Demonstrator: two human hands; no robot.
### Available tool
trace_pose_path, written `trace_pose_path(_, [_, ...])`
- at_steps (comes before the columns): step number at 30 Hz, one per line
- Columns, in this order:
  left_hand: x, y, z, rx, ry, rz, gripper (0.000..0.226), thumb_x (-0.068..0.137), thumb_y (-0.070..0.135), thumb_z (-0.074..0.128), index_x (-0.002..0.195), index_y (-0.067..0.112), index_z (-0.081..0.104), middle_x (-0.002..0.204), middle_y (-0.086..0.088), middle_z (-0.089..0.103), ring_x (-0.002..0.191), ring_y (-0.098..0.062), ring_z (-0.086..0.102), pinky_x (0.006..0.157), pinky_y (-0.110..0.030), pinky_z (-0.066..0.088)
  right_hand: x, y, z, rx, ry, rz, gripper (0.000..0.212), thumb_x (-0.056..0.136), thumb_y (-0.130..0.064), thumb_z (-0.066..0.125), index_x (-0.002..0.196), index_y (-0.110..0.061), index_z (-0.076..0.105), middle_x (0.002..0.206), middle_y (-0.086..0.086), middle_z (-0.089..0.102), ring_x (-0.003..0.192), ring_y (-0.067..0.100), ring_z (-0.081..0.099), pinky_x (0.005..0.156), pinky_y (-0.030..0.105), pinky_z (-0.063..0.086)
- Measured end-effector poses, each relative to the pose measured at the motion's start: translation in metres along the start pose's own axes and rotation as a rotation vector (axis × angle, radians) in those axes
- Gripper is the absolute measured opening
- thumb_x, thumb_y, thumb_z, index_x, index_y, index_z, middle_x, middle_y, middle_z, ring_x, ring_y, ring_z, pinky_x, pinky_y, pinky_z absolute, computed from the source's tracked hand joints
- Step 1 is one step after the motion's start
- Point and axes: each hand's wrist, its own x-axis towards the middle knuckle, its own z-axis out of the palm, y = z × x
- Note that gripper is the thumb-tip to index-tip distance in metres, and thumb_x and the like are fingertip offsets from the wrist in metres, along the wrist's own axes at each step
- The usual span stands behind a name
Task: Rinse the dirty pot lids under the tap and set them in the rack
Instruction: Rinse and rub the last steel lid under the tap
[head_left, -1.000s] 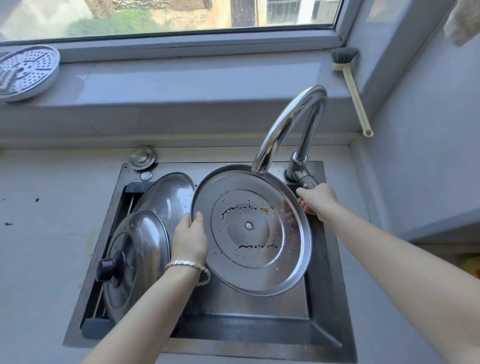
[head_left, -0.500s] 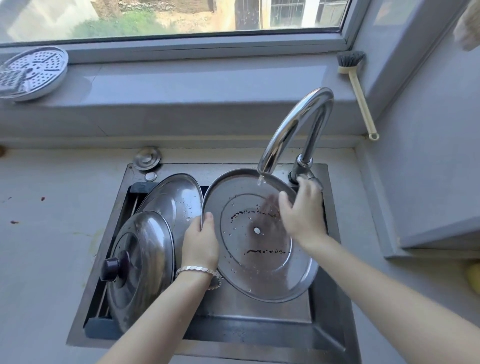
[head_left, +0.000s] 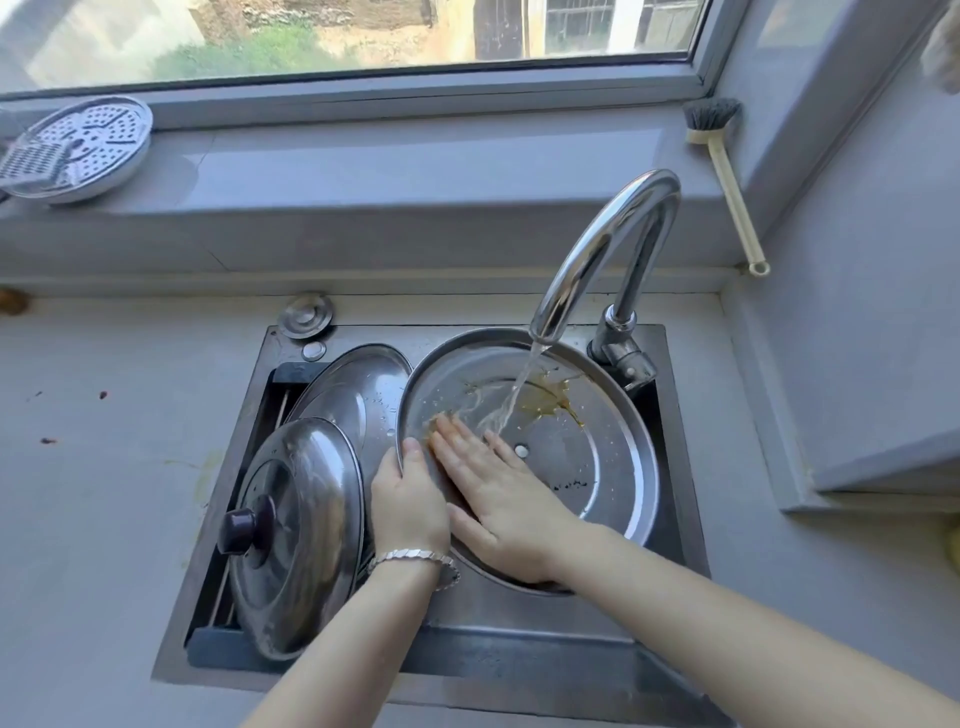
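Observation:
A large steel pot lid (head_left: 587, 467) is tilted in the sink, underside up, with brown stains on it. Water runs from the curved tap (head_left: 608, 249) onto its upper middle. My left hand (head_left: 410, 499) grips the lid's left rim, thumb over the edge. My right hand (head_left: 493, 483) lies flat on the lid's inner surface with straight fingers, just left of the stream. Two more lids stand in the rack (head_left: 228, 639) at the sink's left: a near one with a dark knob (head_left: 296, 530) and one behind it (head_left: 358, 395).
The steel sink (head_left: 519, 670) is set into a grey counter (head_left: 104, 493). A dish brush (head_left: 727, 176) leans in the right corner of the sill. A perforated steamer plate (head_left: 78, 145) lies on the sill at left. A drain plug (head_left: 305, 315) sits behind the sink.
My right hand left the tap handle and came down flat onto the lid's inside. Water now flows and spreads the brown stains. My left hand kept its hold on the rim.

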Motion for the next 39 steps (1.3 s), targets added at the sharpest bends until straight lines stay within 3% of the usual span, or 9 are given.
trace_pose_path(5, [-0.001,0.004,-0.001,-0.033,0.047,0.074,0.033,0.099,0.020,0.034,0.114,0.003,0.057,0.097,0.002,0.054,0.093,-0.013,0.045,0.068,-0.011,0.027,0.008,0.018,-0.030,-0.069,0.072,0.272,0.068,0.096,-0.047,0.028,0.148,-0.014,-0.003,0.154,0.000,-0.016,0.143,0.013,-0.015,0.114,0.028,-0.013])
trace_pose_path(10, [0.001,0.004,-0.003,-0.068,0.075,0.013,0.035,0.099,0.022,0.033,0.116,0.004,0.056,0.101,0.001,0.053,0.094,-0.013,0.044,0.072,-0.013,0.027,-0.002,-0.001,-0.015,-0.096,-0.051,0.009,0.075,0.086,-0.060,0.010,0.147,-0.021,-0.008,0.147,-0.011,-0.025,0.135,0.002,-0.028,0.109,0.021,-0.022])
trace_pose_path(14, [-0.001,0.005,-0.003,-0.064,0.118,0.047,0.029,0.099,0.023,0.033,0.105,0.009,0.057,0.089,0.007,0.051,0.091,-0.016,0.043,0.064,-0.013,0.024,-0.004,0.019,-0.031,-0.111,-0.008,0.418,0.076,0.094,-0.056,0.021,0.145,-0.013,-0.017,0.150,0.001,-0.028,0.139,0.013,-0.025,0.114,0.030,-0.016])
trace_pose_path(20, [0.003,0.005,-0.008,-0.091,0.138,0.036,0.035,0.099,0.026,0.032,0.118,0.008,0.055,0.099,0.005,0.050,0.095,-0.011,0.043,0.081,-0.018,0.028,-0.024,0.010,-0.023,0.014,-0.130,0.165,0.073,0.094,-0.054,0.023,0.147,-0.017,-0.012,0.149,-0.005,-0.026,0.139,0.006,-0.022,0.107,0.016,-0.017])
trace_pose_path(23, [-0.001,0.008,-0.007,-0.070,0.138,0.080,0.028,0.099,0.026,0.032,0.082,0.024,0.055,0.080,0.010,0.053,0.077,-0.012,0.047,0.067,-0.018,0.026,-0.024,0.018,-0.033,0.035,-0.039,0.417,0.071,0.097,-0.047,0.024,0.146,-0.010,-0.012,0.153,0.004,-0.024,0.140,0.011,-0.022,0.110,0.024,-0.012])
trace_pose_path(26, [-0.003,0.013,-0.002,-0.070,0.143,0.087,0.034,0.099,0.024,0.033,0.065,0.028,0.040,0.070,0.015,0.046,0.068,-0.012,0.042,0.060,-0.019,0.023,-0.026,0.002,-0.021,0.071,-0.091,0.309,0.076,0.094,-0.053,0.024,0.145,-0.013,-0.015,0.150,0.000,-0.028,0.137,0.009,-0.026,0.111,0.025,-0.013])
trace_pose_path(28, [-0.001,0.014,-0.003,-0.066,0.127,0.079,0.032,0.099,0.024,0.033,0.068,0.025,0.041,0.071,0.016,0.045,0.075,-0.014,0.041,0.062,-0.017,0.023,-0.026,0.003,-0.019,0.084,-0.071,0.335,0.078,0.093,-0.057,0.023,0.146,-0.014,-0.014,0.148,-0.002,-0.029,0.139,0.011,-0.023,0.112,0.026,-0.011])
trace_pose_path(33, [-0.014,0.010,-0.003,-0.024,0.040,0.070,0.031,0.099,0.023,0.033,0.069,0.023,0.040,0.070,0.014,0.045,0.076,-0.018,0.042,0.062,-0.021,0.023,-0.004,0.027,-0.033,0.047,0.188,0.873,0.084,0.091,-0.060,0.023,0.146,-0.006,-0.011,0.155,0.014,-0.014,0.144,0.026,-0.007,0.115,0.038,-0.005])
trace_pose_path(39, [-0.015,0.006,-0.011,-0.036,0.051,0.069,0.028,0.098,0.020,0.033,0.108,0.008,0.057,0.107,-0.015,0.062,0.101,-0.030,0.054,0.085,-0.030,0.037,0.019,0.027,-0.024,-0.045,0.330,0.644,0.067,0.096,-0.045,0.022,0.148,-0.013,-0.004,0.156,0.009,-0.012,0.143,0.018,-0.015,0.113,0.034,-0.013])
